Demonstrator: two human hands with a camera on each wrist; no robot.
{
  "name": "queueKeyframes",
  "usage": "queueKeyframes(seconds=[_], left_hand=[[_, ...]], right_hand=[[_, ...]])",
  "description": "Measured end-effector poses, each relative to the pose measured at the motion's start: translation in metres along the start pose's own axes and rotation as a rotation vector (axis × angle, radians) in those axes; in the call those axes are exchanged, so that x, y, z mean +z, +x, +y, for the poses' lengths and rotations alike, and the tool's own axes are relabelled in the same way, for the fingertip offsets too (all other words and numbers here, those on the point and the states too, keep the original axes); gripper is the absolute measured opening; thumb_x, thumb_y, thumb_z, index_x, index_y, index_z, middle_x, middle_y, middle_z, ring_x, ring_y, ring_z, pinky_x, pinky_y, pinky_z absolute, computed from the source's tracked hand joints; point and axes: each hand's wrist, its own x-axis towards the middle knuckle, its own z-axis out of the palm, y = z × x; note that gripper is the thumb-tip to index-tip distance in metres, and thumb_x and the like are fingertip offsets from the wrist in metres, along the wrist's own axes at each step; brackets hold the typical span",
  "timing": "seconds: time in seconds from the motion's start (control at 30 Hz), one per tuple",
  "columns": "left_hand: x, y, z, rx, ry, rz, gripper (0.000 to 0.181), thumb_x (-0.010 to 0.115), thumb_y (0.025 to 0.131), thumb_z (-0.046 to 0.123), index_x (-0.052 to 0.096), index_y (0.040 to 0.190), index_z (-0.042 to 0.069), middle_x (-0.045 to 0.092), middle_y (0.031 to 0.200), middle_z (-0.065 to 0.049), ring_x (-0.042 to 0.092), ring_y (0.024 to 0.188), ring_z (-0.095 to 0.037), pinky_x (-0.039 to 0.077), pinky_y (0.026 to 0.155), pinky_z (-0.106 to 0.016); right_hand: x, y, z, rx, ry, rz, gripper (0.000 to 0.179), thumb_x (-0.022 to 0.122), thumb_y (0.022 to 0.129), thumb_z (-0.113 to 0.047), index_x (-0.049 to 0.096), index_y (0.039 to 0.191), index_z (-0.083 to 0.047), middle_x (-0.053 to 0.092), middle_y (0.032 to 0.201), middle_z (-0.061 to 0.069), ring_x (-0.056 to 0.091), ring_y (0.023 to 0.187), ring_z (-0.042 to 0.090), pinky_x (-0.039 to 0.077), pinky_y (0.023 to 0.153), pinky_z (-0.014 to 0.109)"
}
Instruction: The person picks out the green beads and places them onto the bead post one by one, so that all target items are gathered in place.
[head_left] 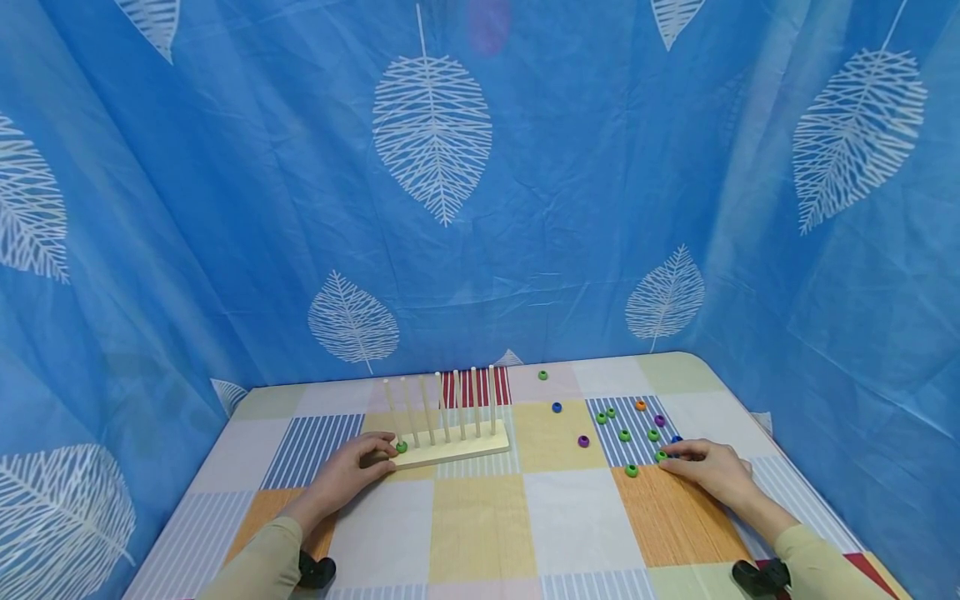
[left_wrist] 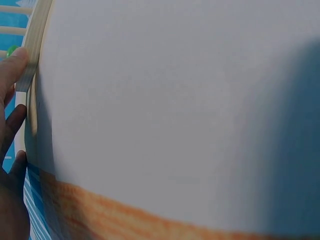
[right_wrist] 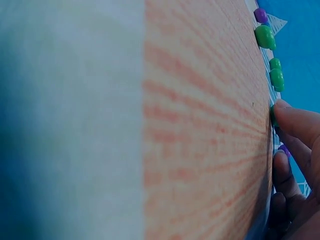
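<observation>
At the table's left side stands a pale wooden peg board (head_left: pixel 468 448) with a row of several upright pegs (head_left: pixel 458 400). One green bead (head_left: pixel 402 447) sits at the foot of its leftmost peg. My left hand (head_left: pixel 347 471) holds the board's left end between thumb and fingers; the left wrist view has the thumb (left_wrist: pixel 14 66) on the board's near edge (left_wrist: pixel 36 45). On the right, my right hand (head_left: pixel 711 472) pinches a green bead (head_left: pixel 661 456) low at the tabletop. In the right wrist view that bead (right_wrist: pixel 273 116) is partly hidden by the thumb.
Around the right hand lie several loose beads, among them green (head_left: pixel 632 471), orange (head_left: pixel 641 406), purple (head_left: pixel 659 421) and blue (head_left: pixel 677 439). Farther left are a purple bead (head_left: pixel 583 441), a blue one (head_left: pixel 557 407) and a green one (head_left: pixel 543 375). Blue curtains (head_left: pixel 525 208) enclose the table.
</observation>
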Motion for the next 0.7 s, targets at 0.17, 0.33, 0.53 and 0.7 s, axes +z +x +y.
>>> queueKeyframes(seconds=[0.17, 0.33, 0.53, 0.7], left_hand=[[-0.0002, 0.0000, 0.0007, -0.002, -0.001, 0.002, 0.011, 0.078, 0.093, 0.024, 0.074, 0.104, 0.027, 0.060, 0.141, -0.005, 0.049, 0.137, -0.037, 0.035, 0.115, -0.060], [-0.0003, -0.0004, 0.0005, -0.001, -0.005, 0.001, 0.011, 0.078, 0.093, 0.025, 0.074, 0.104, 0.027, 0.060, 0.141, -0.005, 0.049, 0.137, -0.037, 0.035, 0.115, -0.060], [0.0001, -0.0010, 0.0025, -0.005, -0.005, 0.003, 0.011, 0.077, 0.093, 0.023, 0.074, 0.104, 0.026, 0.060, 0.141, -0.005, 0.049, 0.137, -0.036, 0.035, 0.115, -0.059], [-0.0002, -0.0014, 0.0030, -0.010, -0.004, 0.002, 0.011, 0.077, 0.093, 0.023, 0.074, 0.104, 0.026, 0.060, 0.141, -0.005, 0.048, 0.137, -0.037, 0.034, 0.115, -0.060]], right_hand=[[0.0003, 0.0001, 0.0000, -0.001, -0.007, 0.006, 0.049, 0.079, 0.087, -0.050, 0.078, 0.115, -0.009, 0.070, 0.119, 0.023, 0.057, 0.114, 0.048, 0.029, 0.082, 0.060], [0.0003, -0.0002, -0.0006, 0.000, -0.013, 0.004, 0.049, 0.078, 0.088, -0.050, 0.077, 0.115, -0.008, 0.069, 0.121, 0.024, 0.057, 0.114, 0.048, 0.029, 0.082, 0.059], [0.0003, 0.0002, -0.0004, 0.006, -0.015, 0.002, 0.049, 0.077, 0.089, -0.049, 0.077, 0.115, -0.008, 0.069, 0.121, 0.024, 0.057, 0.114, 0.048, 0.029, 0.082, 0.060], [0.0001, -0.0003, -0.0006, 0.005, -0.010, 0.003, 0.048, 0.077, 0.089, -0.049, 0.077, 0.114, -0.008, 0.069, 0.119, 0.024, 0.057, 0.113, 0.047, 0.029, 0.082, 0.060]])
